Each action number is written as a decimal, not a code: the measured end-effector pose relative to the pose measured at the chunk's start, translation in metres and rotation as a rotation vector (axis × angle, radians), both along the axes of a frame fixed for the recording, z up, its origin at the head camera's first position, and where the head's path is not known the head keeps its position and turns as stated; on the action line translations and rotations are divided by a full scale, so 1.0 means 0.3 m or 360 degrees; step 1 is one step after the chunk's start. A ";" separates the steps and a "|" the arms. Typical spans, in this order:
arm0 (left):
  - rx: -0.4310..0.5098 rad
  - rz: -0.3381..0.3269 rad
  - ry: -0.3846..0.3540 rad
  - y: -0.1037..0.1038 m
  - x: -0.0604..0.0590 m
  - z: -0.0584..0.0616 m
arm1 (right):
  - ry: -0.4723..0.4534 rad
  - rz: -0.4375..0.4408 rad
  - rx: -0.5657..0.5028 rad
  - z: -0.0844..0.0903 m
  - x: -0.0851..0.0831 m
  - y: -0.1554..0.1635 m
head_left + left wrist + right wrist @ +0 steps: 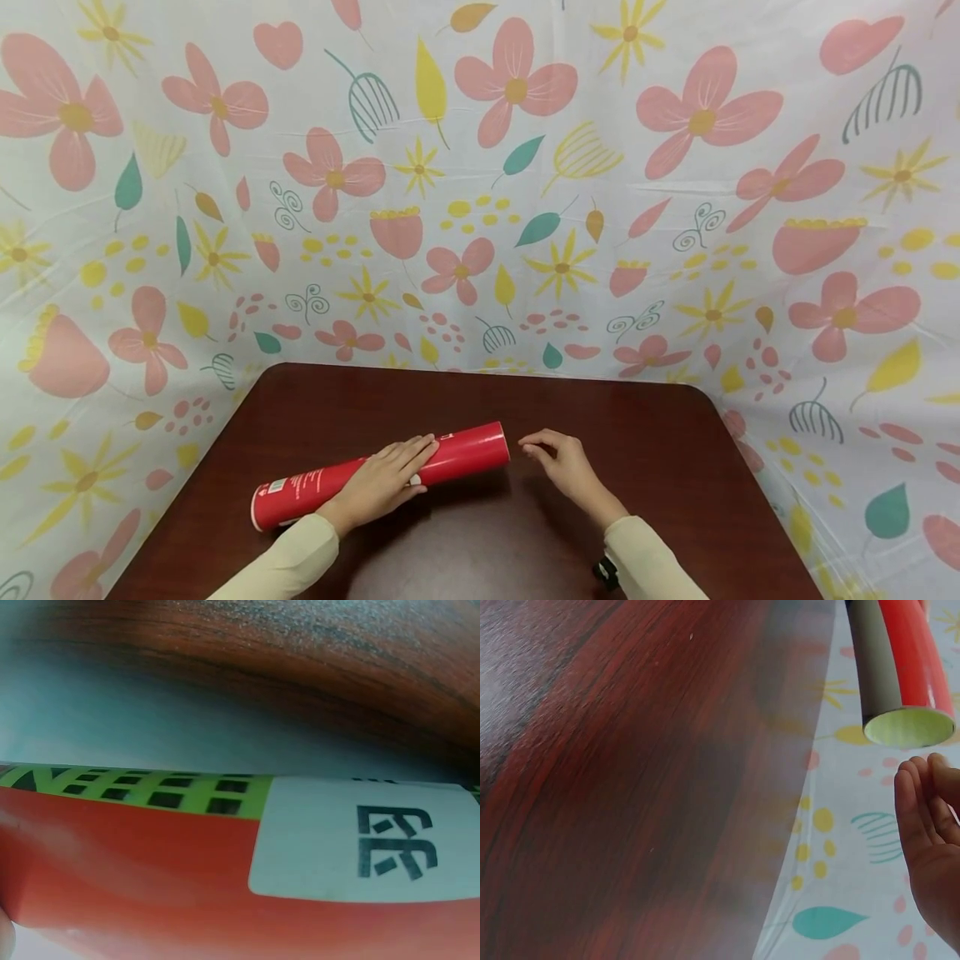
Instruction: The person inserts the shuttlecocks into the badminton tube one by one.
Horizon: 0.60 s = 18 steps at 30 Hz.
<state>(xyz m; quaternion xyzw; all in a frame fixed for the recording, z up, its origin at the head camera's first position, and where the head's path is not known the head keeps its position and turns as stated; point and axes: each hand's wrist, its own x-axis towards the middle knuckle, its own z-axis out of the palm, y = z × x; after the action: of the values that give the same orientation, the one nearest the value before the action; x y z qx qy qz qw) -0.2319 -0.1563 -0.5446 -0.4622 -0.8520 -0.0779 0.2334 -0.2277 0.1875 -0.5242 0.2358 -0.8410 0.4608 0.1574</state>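
Observation:
A long red cardboard tube (pixel 468 451) slants over the dark table, its right end farther from me and above the tabletop. My left hand (pixel 386 479) holds it around the middle, fingers laid across the top and thumb on the near side. Close up in the left wrist view, the tube (pixel 135 862) has a green-and-black checked band and a white label with dark characters. Just off the tube's right end is my right hand (pixel 566 467), fingers together and slightly bent, with nothing visible in them. That end of the tube (pixel 922 660) shows a pale green round inside in the right wrist view.
The brown wood-grain table (pixel 645 467) has rounded far corners. Behind and beside it hangs a white cloth (pixel 480 200) printed with flowers and leaves. A small black object (pixel 606 573) shows by the right sleeve.

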 end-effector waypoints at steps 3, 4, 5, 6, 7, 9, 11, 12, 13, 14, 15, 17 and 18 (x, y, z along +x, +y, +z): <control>-0.0026 0.0029 0.0022 -0.004 -0.007 0.000 | -0.0022 -0.0054 0.0005 -0.006 0.006 0.013; -0.0034 0.0039 0.0027 -0.005 -0.010 0.000 | -0.0024 -0.0061 0.0006 -0.008 0.009 0.017; -0.0037 0.0045 0.0032 -0.006 -0.012 0.001 | -0.0016 -0.0063 0.0003 -0.009 0.011 0.020; -0.0041 0.0052 0.0037 -0.008 -0.015 0.001 | -0.0010 -0.0066 0.0003 -0.011 0.013 0.023; -0.0039 0.0055 0.0040 -0.009 -0.019 0.002 | -0.0002 -0.0069 0.0005 -0.013 0.015 0.026; -0.0028 0.0058 0.0036 -0.010 -0.025 0.006 | 0.0021 -0.0072 0.0007 -0.016 0.018 0.030; -0.0025 0.0068 0.0022 -0.012 -0.033 0.008 | 0.0030 -0.0079 0.0005 -0.019 0.021 0.034; -0.0026 0.0076 0.0017 -0.013 -0.038 0.009 | 0.0027 -0.0090 0.0007 -0.021 0.023 0.036; -0.0026 0.0083 0.0009 -0.014 -0.043 0.010 | 0.0019 -0.0100 0.0007 -0.022 0.026 0.038; -0.0023 0.0087 0.0002 -0.015 -0.049 0.011 | 0.0005 -0.0106 0.0003 -0.023 0.028 0.040; -0.0026 0.0094 0.0003 -0.017 -0.055 0.011 | -0.0010 -0.0112 0.0003 -0.024 0.031 0.042; -0.0022 0.0107 0.0000 -0.021 -0.068 0.012 | -0.0029 -0.0121 0.0006 -0.025 0.036 0.046; -0.0018 0.0115 0.0000 -0.025 -0.075 0.012 | -0.0040 -0.0125 0.0007 -0.025 0.039 0.048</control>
<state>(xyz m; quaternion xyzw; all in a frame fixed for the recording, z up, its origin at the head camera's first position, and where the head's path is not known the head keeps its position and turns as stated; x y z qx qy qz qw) -0.2545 -0.1637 -0.5410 -0.4323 -0.8685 -0.0646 0.2336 -0.2161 0.2017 -0.5317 0.1970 -0.8525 0.4554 0.1643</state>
